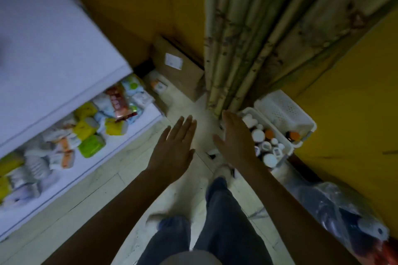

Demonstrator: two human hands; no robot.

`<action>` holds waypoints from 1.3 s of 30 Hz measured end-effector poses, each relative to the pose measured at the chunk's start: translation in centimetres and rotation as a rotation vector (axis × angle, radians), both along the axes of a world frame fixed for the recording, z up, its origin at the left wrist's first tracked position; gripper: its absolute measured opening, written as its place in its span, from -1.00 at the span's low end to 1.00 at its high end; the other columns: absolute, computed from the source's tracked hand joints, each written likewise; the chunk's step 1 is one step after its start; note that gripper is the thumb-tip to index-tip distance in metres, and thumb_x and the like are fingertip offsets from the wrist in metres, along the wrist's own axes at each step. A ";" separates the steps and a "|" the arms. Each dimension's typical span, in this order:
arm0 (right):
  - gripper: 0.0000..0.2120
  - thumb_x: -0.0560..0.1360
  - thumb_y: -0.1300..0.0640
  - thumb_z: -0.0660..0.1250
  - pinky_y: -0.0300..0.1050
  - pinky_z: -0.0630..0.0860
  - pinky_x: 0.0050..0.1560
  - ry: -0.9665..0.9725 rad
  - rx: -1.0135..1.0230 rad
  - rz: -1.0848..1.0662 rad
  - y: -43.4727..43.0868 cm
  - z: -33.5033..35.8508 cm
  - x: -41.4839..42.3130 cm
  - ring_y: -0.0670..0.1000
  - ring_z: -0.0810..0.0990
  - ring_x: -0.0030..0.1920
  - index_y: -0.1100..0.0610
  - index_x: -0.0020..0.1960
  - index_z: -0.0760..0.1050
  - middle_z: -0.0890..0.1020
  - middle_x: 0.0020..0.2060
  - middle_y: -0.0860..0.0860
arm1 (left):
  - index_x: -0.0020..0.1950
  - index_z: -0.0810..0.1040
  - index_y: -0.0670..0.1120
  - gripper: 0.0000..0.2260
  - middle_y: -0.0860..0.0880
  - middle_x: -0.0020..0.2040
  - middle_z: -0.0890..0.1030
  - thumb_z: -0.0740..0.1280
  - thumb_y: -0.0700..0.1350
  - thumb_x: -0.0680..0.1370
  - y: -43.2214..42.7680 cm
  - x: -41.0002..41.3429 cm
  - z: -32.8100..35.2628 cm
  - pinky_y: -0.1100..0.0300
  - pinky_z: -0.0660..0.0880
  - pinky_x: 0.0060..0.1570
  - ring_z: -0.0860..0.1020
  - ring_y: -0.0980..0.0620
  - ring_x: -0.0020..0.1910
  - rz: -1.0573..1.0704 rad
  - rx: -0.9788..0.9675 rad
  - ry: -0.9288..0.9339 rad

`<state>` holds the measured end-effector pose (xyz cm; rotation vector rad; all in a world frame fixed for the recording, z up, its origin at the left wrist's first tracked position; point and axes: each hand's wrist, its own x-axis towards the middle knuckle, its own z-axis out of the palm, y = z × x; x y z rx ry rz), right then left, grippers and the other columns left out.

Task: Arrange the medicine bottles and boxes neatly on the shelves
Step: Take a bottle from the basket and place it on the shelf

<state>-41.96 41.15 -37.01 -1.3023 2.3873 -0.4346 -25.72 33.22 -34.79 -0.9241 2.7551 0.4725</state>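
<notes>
Nearest the camera, two legs in dark trousers [224,221] are seen over a pale tiled floor [107,189], with one light shoe [223,171] ahead and the other too blurred to make out properly.

Just past that, both hands are stretched out palm down. The left hand [174,146] is spread flat with straight fingers, nothing held, over bare floor. The right hand [237,137] is flat and empty as well, and its outer edge overlaps the near white basket [287,152] in the view; whether it's actually touched can't be told.

The medicine bottles [257,135] are packed upright in that basket, right beside the right hand and well apart from the left one. Roughly nine white caps can be counted plus one orange cap [269,133], though the blur makes that count shaky. A second white basket [284,112] is set behind the first, so two baskets total, with one more orange-capped bottle [294,135] seen inside.

Off to the left, a low white shelf [97,163] is loaded with boxes and packs [91,145] in yellow, green, white and orange, jumbled together and too smeared to count.

Further back, one brown cardboard box [183,75] with a white label is leaned near the yellow wall [133,6]. A clear plastic bag [336,206] is lying at the right.
</notes>
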 end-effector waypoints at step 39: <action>-0.49 0.59 -0.04 0.18 -0.24 0.07 0.34 -0.267 -1.111 1.122 -28.3 40.0 86.0 0.00 0.24 0.47 0.09 0.49 0.23 0.33 0.46 0.01 | 0.55 0.00 0.06 -0.31 0.08 0.56 0.02 0.02 0.29 0.46 -12.4 81.7 36.9 0.14 0.05 0.44 0.07 0.08 0.52 1.024 -0.959 0.158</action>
